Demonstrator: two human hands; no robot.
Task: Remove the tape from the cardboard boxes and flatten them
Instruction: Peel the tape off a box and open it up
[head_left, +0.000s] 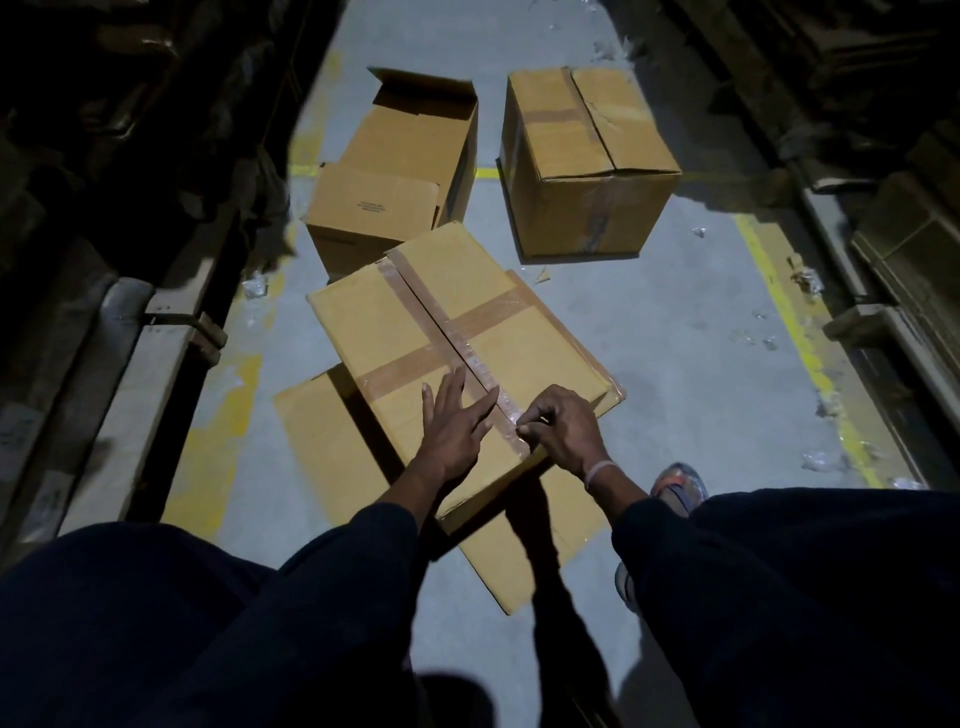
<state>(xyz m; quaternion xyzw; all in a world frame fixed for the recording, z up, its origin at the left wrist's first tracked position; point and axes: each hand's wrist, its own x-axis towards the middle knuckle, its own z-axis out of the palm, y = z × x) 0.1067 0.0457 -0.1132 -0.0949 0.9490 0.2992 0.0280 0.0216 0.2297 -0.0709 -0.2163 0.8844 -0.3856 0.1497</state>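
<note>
Crouched on a warehouse floor, we press our left hand, fingers spread flat, on the nearest box while our right hand pinches the end of its tape. Beneath it lies a flattened sheet. Beyond, one box stands open and another remains taped, so most work remains.

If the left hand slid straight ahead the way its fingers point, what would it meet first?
The left hand lies flat on the nearest taped box, fingers aimed up and right. It would likely cross the long seam tape first, near where the cross strip meets it; nothing else stands in that line.
</note>
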